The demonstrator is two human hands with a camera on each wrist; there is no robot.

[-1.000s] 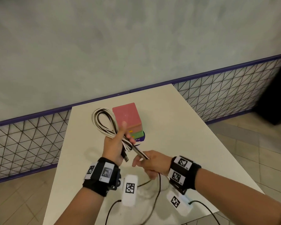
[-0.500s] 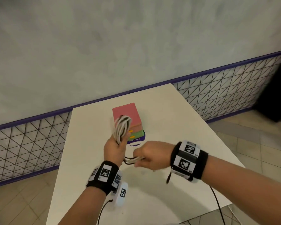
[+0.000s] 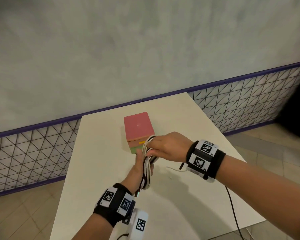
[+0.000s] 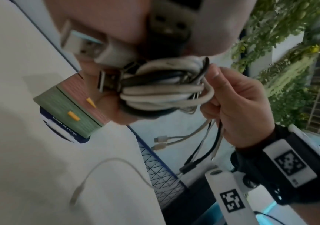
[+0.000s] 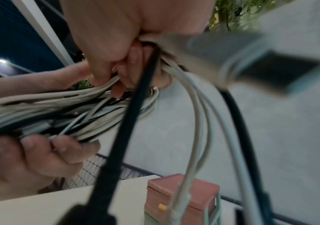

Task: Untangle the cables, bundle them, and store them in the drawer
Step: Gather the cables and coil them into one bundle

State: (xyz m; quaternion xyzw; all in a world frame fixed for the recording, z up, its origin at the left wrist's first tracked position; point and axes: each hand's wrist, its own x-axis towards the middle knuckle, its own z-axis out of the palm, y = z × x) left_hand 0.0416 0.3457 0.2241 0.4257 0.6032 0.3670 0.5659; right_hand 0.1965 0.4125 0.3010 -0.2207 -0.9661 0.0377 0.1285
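Cables (image 3: pixel 146 161) gripped by both hands above table (image 3: pixel 97 153), beside drawer box (image 3: pixel 138 129)

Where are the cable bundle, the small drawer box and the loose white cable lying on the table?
cable bundle (image 3: pixel 146 163): head view, middle of the strands.
drawer box (image 3: pixel 138 125): head view, pink top face.
loose white cable (image 4: pixel 105 163): left wrist view, its arc.
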